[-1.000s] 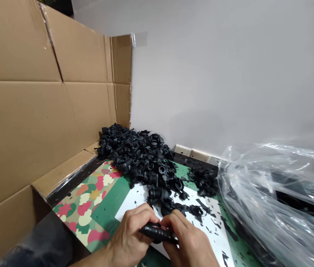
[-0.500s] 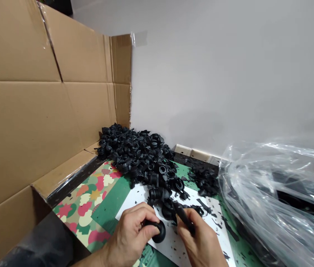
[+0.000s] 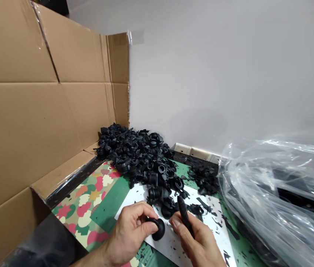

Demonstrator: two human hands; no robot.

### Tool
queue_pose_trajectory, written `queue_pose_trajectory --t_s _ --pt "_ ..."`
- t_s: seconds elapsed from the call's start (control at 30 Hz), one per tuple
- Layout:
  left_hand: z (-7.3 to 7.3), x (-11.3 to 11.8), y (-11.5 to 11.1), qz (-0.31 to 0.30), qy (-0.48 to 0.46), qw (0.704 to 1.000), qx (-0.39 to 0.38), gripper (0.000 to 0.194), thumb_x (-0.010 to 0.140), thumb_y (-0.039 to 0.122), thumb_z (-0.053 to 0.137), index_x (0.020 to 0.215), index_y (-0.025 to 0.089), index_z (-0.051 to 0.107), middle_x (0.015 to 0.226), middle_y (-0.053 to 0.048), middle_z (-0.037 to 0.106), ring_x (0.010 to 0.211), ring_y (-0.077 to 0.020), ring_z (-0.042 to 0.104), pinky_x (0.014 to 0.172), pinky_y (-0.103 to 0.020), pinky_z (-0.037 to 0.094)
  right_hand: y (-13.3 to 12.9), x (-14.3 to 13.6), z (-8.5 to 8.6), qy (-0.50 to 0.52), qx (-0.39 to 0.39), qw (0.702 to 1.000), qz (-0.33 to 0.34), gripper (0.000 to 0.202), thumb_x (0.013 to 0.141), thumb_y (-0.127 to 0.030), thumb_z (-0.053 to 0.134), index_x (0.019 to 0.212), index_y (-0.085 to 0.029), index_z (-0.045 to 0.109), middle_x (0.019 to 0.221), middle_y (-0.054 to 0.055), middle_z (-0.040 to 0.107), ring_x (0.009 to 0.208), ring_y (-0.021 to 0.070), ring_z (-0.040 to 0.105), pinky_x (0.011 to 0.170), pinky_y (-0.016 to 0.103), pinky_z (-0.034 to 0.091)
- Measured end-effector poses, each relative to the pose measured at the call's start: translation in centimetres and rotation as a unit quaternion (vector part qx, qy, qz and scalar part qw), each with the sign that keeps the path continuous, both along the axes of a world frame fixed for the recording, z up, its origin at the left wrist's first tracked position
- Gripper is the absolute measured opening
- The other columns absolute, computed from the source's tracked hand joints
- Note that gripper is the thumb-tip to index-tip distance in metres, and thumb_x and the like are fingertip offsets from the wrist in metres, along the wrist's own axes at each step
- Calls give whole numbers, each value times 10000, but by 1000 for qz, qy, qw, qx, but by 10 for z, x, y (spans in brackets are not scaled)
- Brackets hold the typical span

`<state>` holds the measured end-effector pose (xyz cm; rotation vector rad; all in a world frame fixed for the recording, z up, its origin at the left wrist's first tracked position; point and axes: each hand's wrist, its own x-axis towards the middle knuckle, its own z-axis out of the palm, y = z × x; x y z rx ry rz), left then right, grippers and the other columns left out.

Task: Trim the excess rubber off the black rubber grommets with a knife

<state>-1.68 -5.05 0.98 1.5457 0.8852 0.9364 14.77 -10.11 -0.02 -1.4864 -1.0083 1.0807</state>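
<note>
Pinching round black piece (image 3: 159,230) in left hand (image 3: 130,231), long black object (image 3: 184,215) in right hand (image 3: 197,241)

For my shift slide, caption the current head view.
Left hand holds a round black rubber piece, right hand a black-handled tool.

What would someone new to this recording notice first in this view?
Probably the big heap of black parts, piled in the middle against the cardboard and the pale wall. Next, the two hands at the bottom: the left hand pinches a round black piece, the right hand holds a dark, slim tool. Shiny clear plastic bulges at the right edge.
</note>
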Motion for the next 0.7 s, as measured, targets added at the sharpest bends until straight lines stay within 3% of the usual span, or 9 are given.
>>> queue_pose_trajectory --t_s 0.33,0.5,0.63,0.7 --pt "-3 1 0 0 -7 999 -41 129 657 111 649 778 150 675 743 -9 601 669 -135 512 614 -237 405 1 -7 -16 25 -31 996 77 496 716 -691 550 672 -198 525 509 -71 359 404 80 249 380 233 138" --pt "-7 -1 -1 -20 -6 997 -80 200 692 140 646 890 160 669 643 37 515 575 -102 445 550 -214 372 3 -9 -15 64 -39 993 89 482 724 -668 566 630 -198 513 446 -91 312 382 73 220 397 231 139" --pt "-9 0 -1 -53 -39 995 -81 230 768 209 629 992 187 672 866 -16 600 668 -120 544 625 -230 449 4 -9 -14 92 -31 991 90 456 726 -635 576 652 -187 541 465 -84 332 393 71 213 392 227 142" --pt "-11 0 0 -58 -43 994 -79 185 794 266 630 953 181 668 810 -14 615 642 -116 546 600 -218 448 5 -9 -15 91 -14 993 73 458 720 -627 589 649 -175 568 490 -66 379 408 77 253 400 223 194"
